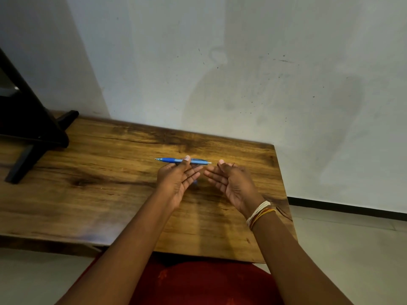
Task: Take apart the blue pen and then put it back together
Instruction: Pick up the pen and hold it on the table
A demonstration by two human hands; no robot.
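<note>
The blue pen [171, 160] is whole and held level above the wooden table [88, 172], its tip pointing left and its clicker end pointing right. My left hand [178, 179] pinches the pen's middle between thumb and fingers, palm turned up. My right hand [231, 181] is just right of the pen's clicker end, fingers loosely curled and apart, holding nothing and not touching the pen. Thread bands circle my right wrist.
A black stand [33, 133] with angled legs occupies the table's far left. The pale wall runs right behind the table's back edge. The table's right edge lies close to my right forearm, with floor beyond.
</note>
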